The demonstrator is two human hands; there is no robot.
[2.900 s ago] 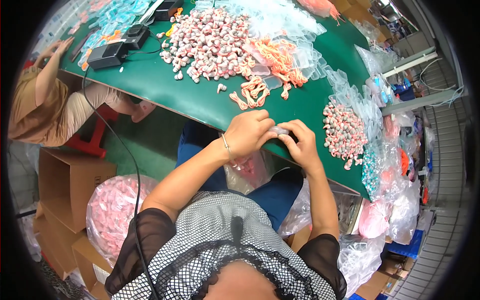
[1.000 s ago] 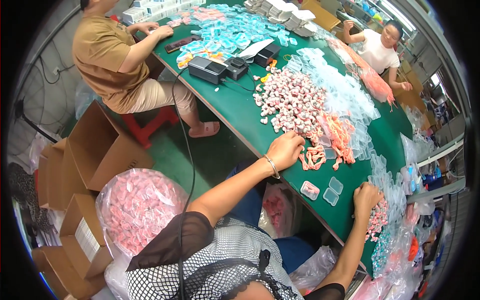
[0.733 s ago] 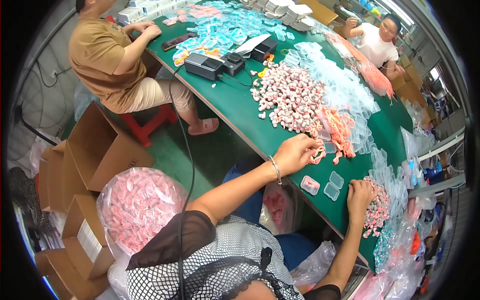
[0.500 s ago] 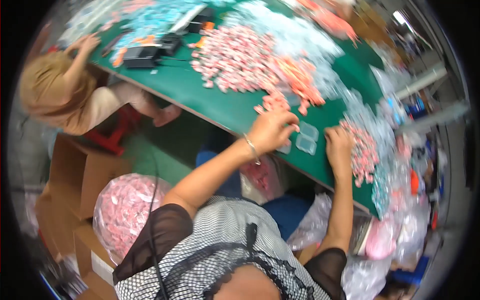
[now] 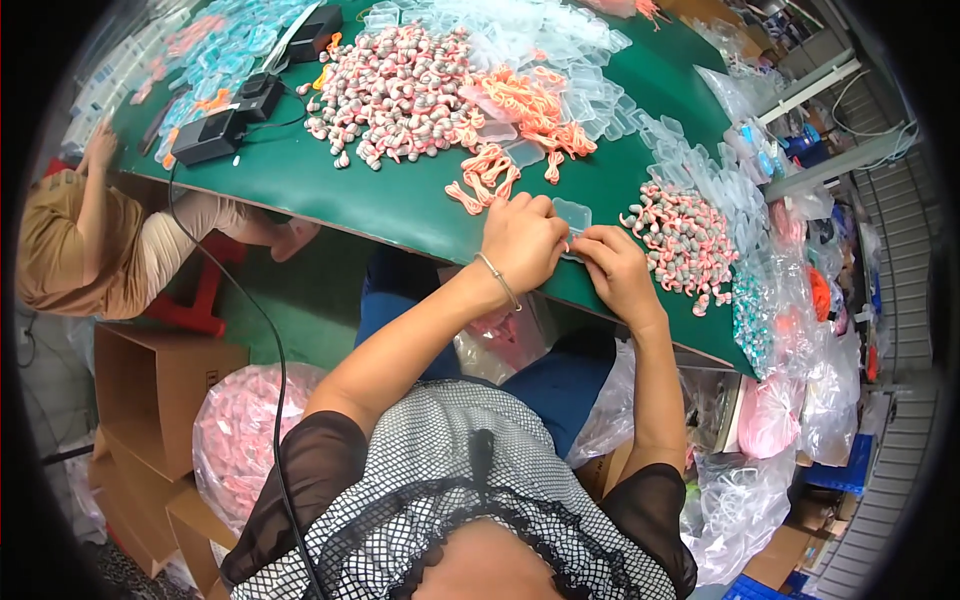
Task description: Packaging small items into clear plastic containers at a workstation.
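My left hand (image 5: 524, 242) and my right hand (image 5: 617, 268) meet at the table's near edge, fingertips almost touching. Both are closed in a pinch. A small pinkish bit shows between them, mostly covered by the fingers, so its kind is unclear. Just beyond the fingertips lies an opened clear plastic case (image 5: 572, 212), partly hidden by my hands. Bundles of orange cord (image 5: 484, 178) lie beyond my left hand. To the right of my right hand is a pile of small curled pink-and-grey pieces (image 5: 682, 236).
A larger pile of pink-and-grey pieces (image 5: 400, 95) and many clear cases (image 5: 545, 35) cover the green table (image 5: 400, 205). Black boxes with a cable (image 5: 208, 138) stand at left. Another person (image 5: 75, 235) sits at the left edge. Below are cardboard boxes (image 5: 150, 390) and a filled bag (image 5: 250, 425).
My right hand has moved left from beside the right-hand pile to meet my left hand. The clear case is now partly covered by my hands. The whole view has shifted a little.
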